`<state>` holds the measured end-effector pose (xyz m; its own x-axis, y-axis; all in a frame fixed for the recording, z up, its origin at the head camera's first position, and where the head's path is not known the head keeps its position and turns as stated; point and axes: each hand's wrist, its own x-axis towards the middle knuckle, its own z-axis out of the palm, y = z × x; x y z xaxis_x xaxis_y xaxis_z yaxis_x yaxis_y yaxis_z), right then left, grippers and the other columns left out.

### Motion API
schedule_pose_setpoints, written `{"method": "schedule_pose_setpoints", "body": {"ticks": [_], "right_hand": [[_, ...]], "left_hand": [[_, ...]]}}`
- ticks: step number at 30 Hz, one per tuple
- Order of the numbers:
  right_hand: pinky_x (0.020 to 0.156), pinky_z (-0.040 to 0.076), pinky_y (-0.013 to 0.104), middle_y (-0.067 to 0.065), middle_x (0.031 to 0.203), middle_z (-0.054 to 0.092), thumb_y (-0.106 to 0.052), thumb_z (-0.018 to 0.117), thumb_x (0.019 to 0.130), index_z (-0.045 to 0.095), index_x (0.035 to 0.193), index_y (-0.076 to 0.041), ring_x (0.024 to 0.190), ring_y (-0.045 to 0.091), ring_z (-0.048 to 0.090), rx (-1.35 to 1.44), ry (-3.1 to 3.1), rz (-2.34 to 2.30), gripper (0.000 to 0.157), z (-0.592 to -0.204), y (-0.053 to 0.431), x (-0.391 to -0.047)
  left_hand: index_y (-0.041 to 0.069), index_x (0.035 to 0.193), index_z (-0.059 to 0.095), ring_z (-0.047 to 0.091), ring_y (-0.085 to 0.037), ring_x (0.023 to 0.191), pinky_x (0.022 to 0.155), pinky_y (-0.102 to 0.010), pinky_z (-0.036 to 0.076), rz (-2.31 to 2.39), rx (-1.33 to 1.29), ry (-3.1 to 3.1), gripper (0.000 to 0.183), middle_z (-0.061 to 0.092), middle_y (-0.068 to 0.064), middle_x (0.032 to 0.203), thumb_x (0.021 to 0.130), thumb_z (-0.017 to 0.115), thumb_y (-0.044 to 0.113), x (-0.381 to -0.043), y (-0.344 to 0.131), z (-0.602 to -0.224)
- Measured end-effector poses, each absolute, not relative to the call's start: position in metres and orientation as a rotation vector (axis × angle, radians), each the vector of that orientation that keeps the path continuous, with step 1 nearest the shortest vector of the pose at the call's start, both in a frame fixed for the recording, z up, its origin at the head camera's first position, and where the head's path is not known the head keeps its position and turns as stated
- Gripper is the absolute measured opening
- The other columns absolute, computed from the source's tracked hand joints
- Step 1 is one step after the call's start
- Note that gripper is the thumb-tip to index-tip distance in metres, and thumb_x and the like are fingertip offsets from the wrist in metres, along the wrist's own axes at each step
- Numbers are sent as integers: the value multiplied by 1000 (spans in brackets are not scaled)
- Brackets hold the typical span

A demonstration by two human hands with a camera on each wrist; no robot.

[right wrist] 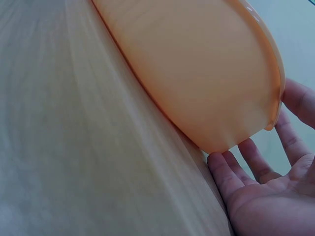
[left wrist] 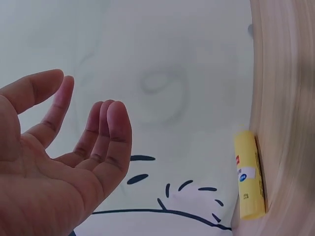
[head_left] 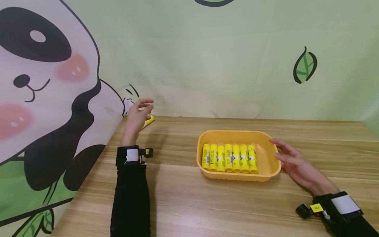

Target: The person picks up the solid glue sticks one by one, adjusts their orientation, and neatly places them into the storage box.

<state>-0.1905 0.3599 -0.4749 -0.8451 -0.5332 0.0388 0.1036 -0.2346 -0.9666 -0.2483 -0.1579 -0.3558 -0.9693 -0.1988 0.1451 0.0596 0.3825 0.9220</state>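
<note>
Near the back left corner of the table, my left hand (head_left: 137,117) is raised with loosely bent fingers and nothing in them. Beyond it, by the backdrop, lies a yellow glue stick (left wrist: 250,177), partly hidden by the hand in the head view. At the right end of a shallow yellow-orange plastic basket (head_left: 237,177), my right hand (head_left: 299,168) holds the rim. In the right wrist view, its thumb is at the rim while other fingertips touch the outer wall. Several yellow glue sticks (head_left: 228,158) lie side by side in the basket, filling its left and middle part.
The wooden table (head_left: 183,200) ends at a pale green cloth backdrop (head_left: 207,65) along its far side. A printed panda covers the cloth on the left. Inside the basket, bare floor (head_left: 266,159) shows at the right end.
</note>
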Motion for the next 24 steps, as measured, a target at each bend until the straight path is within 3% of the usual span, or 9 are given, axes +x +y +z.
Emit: {"method": "schedule_pose_setpoints", "body": {"ticks": [8,14,24], "right_hand": [[94,47,27,6,148,19,-2,37,102,26,149,-6,124,12,45,-524,1605,-2141,48,-474,361,-191],[96,44,26,6,151,15,-4,39,102,28,149,-9,128,13,41,-494,1639,-2114,48,-475,358,-190],[96,45,25,7,149,18,-4,40,102,28,148,-6,126,14,42,-494,1628,-2135,48,-474,360,-191]], "left_hand": [[9,128,57,54,-23,91,74,-28,48,-1524,176,-2427,34,48,-14,126,98,54,24,-247,-168,-360],[8,129,57,51,-27,101,76,-31,42,-1392,260,-2542,35,50,-18,126,97,55,22,-252,-179,-379],[5,129,56,49,-36,109,85,-43,42,-1209,312,-2706,35,49,-24,127,97,54,20,-265,-192,-392]]}}
